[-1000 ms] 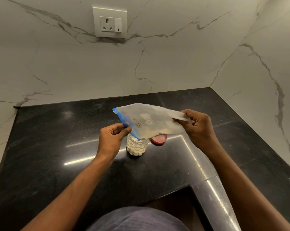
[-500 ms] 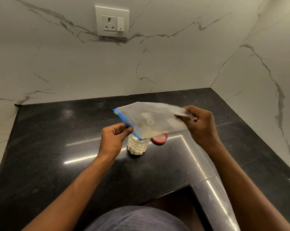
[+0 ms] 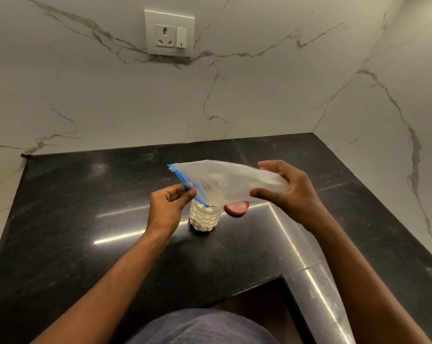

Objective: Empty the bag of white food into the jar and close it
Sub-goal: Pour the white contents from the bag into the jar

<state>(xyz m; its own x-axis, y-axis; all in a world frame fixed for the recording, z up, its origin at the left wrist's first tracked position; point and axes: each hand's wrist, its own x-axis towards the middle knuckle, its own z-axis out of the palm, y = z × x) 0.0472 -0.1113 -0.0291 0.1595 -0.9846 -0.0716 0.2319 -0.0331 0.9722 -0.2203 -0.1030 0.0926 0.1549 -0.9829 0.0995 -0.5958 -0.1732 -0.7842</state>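
The blue zip edge of the zip-lock bag (image 3: pixel 231 181) is pinched between thumb and fingers of the left hand (image 3: pixel 169 207), just above the jar (image 3: pixel 205 218), while the bag's closed far end is cradled by the right hand (image 3: pixel 288 194), whose fingers are now spread and curved around the plastic rather than clamped on it. Compared with half a second ago, the right hand's tight pinch has been loosened into this open hold, and the bag looks flatter and nearly clear, with only a little white food seen at the low corner over the jar mouth. From this it is judged that the pouring is almost finished; a last shake may be needed before the bag is put down and the lid fetched. The jar stands upright, directly under the bag's blue corner, and is seen filled nearly to the rim with round white pieces. The red lid (image 3: pixel 237 208) lies flat just to the right of the jar, partly hidden under the bag, so the closing step is not yet done. The jar is carried by a polished black stone worktop (image 3: pixel 85 219), whose L-shaped front edge runs below and to the right of it. Behind the jar, white veined marble walls meet in a corner, and a wall socket (image 3: pixel 169 33) with a switch is set high above it.
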